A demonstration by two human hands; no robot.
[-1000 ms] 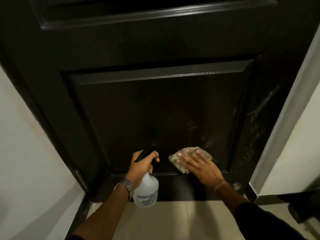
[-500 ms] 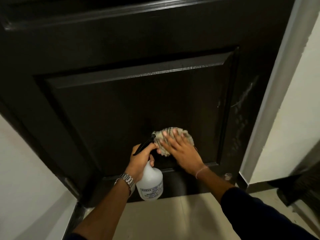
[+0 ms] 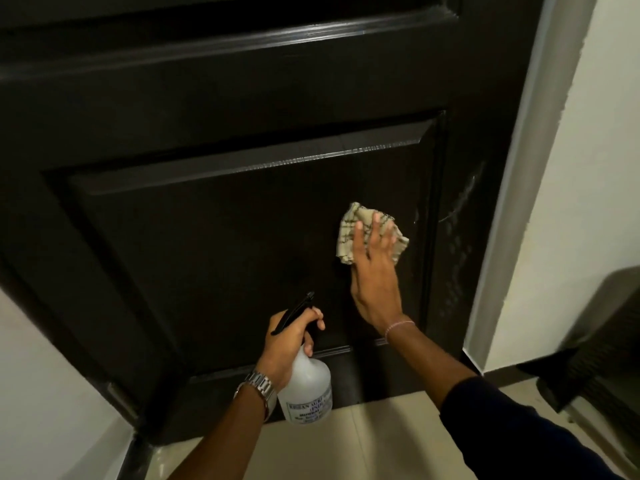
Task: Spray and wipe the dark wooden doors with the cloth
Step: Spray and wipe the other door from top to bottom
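The dark wooden door [image 3: 214,237] fills most of the view, with a recessed lower panel. My right hand [image 3: 375,275] lies flat with straight fingers, pressing a beige checked cloth [image 3: 360,220] against the right side of that panel. My left hand [image 3: 289,344] grips the neck of a translucent white spray bottle [image 3: 306,389] with a black trigger head, held low near the door's bottom rail. Pale streaks show on the door's right stile [image 3: 460,216].
A grey door frame [image 3: 519,188] and white wall [image 3: 595,168] stand on the right. Another white wall [image 3: 45,393] is on the left. Beige floor tiles [image 3: 377,441] run below. A dark ribbed object [image 3: 595,344] sits at the lower right.
My right hand has slid the cloth up and to the right across the lower panel. The left hand with the bottle stayed low.
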